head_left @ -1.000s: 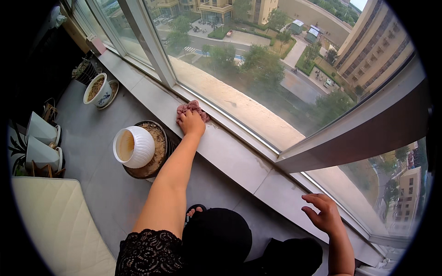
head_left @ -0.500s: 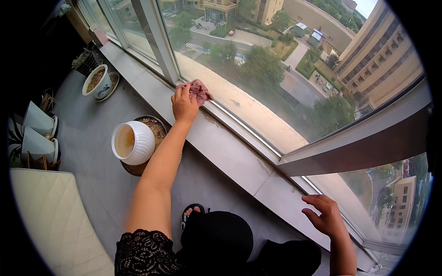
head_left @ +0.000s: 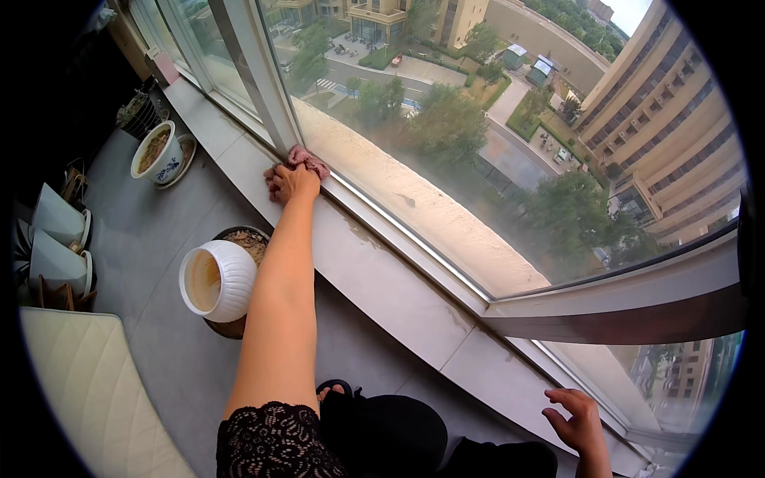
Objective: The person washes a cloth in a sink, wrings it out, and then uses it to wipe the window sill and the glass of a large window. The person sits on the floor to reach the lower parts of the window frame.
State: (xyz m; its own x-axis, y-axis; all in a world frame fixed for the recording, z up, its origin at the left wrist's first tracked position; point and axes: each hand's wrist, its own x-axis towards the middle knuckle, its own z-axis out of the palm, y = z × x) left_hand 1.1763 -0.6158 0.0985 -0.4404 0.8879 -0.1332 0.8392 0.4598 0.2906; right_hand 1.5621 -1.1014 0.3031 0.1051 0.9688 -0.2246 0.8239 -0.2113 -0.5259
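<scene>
My left hand [head_left: 296,184] is closed on a pinkish cloth [head_left: 310,162], pressing it into the corner where the window frame [head_left: 267,95] meets the grey tiled sill [head_left: 374,260]. Part of the cloth bunches out on both sides of the fingers. At the lower right, my right hand [head_left: 580,422] hovers over the sill near the window, its fingers apart and holding nothing. Damp-looking streaks mark the sill along the frame's lower track.
Below my left forearm, a white ribbed pot [head_left: 233,275] tilts on its side against a dark round planter [head_left: 249,239]. A white flowerpot [head_left: 153,151] on a saucer stands farther left, with pale angular pots [head_left: 61,219] and a cream quilted cushion [head_left: 88,374] nearer.
My left hand has moved the cloth from the track down and leftward into the corner by the upright frame. My right hand has drifted lower, and the view has shifted slightly.
</scene>
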